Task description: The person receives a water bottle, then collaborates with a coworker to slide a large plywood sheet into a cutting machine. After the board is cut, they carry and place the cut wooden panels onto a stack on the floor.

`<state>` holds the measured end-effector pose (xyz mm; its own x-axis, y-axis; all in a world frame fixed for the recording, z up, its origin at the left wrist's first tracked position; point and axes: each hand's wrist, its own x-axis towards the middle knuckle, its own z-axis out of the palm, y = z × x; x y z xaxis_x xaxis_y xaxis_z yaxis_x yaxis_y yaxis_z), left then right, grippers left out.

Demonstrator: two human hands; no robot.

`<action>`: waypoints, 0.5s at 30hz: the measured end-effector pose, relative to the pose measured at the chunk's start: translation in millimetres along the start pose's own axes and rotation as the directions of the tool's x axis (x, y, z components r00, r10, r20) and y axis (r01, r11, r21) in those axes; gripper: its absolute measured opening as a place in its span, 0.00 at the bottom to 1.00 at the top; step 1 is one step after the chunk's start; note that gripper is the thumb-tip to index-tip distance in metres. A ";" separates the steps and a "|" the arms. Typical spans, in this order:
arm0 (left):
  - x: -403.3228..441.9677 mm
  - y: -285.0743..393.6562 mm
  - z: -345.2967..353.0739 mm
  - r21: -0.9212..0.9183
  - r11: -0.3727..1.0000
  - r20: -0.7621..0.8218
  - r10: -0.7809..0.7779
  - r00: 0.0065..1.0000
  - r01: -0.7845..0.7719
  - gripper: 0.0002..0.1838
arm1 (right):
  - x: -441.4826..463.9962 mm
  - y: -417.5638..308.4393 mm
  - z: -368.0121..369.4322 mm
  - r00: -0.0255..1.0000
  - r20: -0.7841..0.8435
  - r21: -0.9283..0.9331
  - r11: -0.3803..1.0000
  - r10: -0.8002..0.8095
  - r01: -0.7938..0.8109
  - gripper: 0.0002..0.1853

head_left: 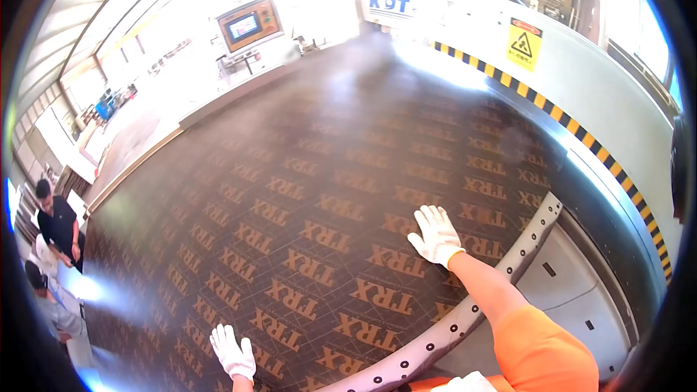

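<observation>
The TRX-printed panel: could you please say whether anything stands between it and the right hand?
Only the white glove comes between the right hand and the TRX-printed panel; the dotted curved strip passes beneath the forearm, clear of the hand.

Machine bed [441, 339] carries a lg dark-brown TRX-printed sheet [327, 203], prob. one pc, tho glare blurs far end.

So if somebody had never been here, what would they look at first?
Probably the huge dark board filling the middle, with "TRX" printed all over it in orange-brown. Next, the two hands in white gloves spread over it: the left hand near the bottom, the right hand farther up and to the right. Then the yellow warning sign and the yellow-and-black stripe on the white machine at the upper right.
</observation>
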<state>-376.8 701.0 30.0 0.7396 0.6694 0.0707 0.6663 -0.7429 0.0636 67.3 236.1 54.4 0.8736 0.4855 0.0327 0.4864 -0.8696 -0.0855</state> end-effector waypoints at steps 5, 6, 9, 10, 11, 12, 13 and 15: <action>-1.4 5.4 -8.8 -0.022 1.000 0.021 -0.010 1.000 0.010 0.38 | -1.4 1.1 5.1 0.996 -0.084 0.008 0.999 -0.040 0.041 0.40; -2.4 6.2 -8.9 -0.005 1.000 0.010 -0.003 1.000 0.003 0.38 | -1.7 3.1 4.8 0.998 -0.056 -0.008 0.999 -0.032 0.032 0.40; -7.2 7.0 -10.2 0.036 0.999 0.014 -0.002 1.000 0.001 0.37 | -9.9 3.9 0.1 1.000 0.005 -0.038 0.999 -0.017 0.017 0.41; -9.2 9.3 -11.9 0.042 0.999 0.025 -0.008 1.000 0.007 0.37 | -13.8 8.5 2.2 1.000 0.000 -0.042 0.999 -0.021 0.021 0.41; -11.7 12.1 -14.2 0.046 0.999 0.035 -0.015 0.999 0.013 0.37 | -18.0 13.2 3.4 1.000 -0.004 -0.048 0.998 -0.027 0.026 0.42; -13.7 15.3 -16.1 0.050 0.999 0.045 -0.021 0.999 0.019 0.37 | -22.6 17.7 4.1 1.000 -0.010 -0.060 0.998 -0.029 0.028 0.42; -16.5 17.5 -18.4 0.058 0.998 0.069 -0.036 0.997 0.032 0.37 | -29.1 20.8 3.4 0.999 -0.012 -0.069 0.997 -0.032 0.031 0.42; -23.0 17.7 -17.3 0.055 0.997 0.091 -0.056 0.994 0.051 0.39 | -43.3 29.9 5.7 0.998 -0.037 -0.036 0.998 -0.044 0.042 0.42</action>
<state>-383.6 672.5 46.8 0.7070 0.7068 -0.0237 0.7072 -0.7069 0.0123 43.9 189.5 44.7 0.8515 0.5192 0.0736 0.5230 -0.8509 -0.0485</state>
